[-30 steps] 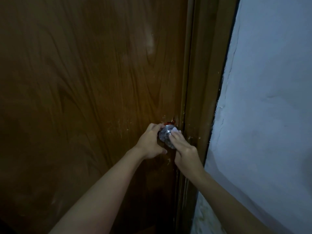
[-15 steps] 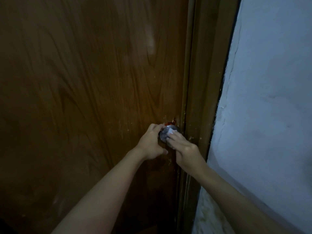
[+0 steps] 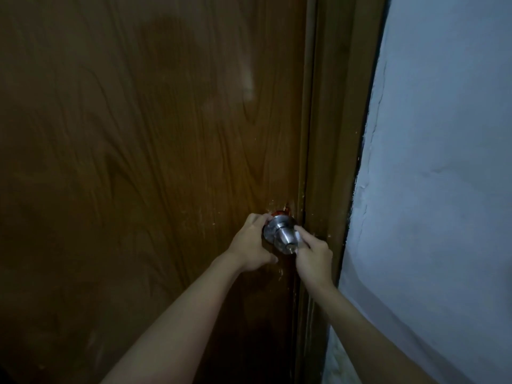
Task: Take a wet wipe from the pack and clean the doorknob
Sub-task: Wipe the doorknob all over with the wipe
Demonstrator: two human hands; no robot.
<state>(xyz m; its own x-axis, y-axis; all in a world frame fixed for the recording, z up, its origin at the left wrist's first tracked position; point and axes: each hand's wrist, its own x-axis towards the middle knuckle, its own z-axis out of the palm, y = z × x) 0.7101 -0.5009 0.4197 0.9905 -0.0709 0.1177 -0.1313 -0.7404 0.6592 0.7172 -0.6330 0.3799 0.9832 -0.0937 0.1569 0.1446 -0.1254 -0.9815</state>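
Note:
A round silver doorknob (image 3: 284,236) with a keyhole sits low on the right edge of a dark brown wooden door (image 3: 144,167). My left hand (image 3: 253,242) curls around the left side of the knob's base plate, fingertips touching it. My right hand (image 3: 313,254) presses a white wet wipe (image 3: 299,239) against the knob's right side; only a small strip of the wipe shows between fingers and metal. The wipe pack is not in view.
The brown door frame (image 3: 332,151) runs vertically just right of the knob. A rough pale blue-white wall (image 3: 443,189) fills the right side. A reddish patch (image 3: 279,212) shows on the door just above the knob.
My right hand with the wipe has slid from the knob's top front down to its right side, uncovering the knob's face and keyhole. The left hand has stayed put.

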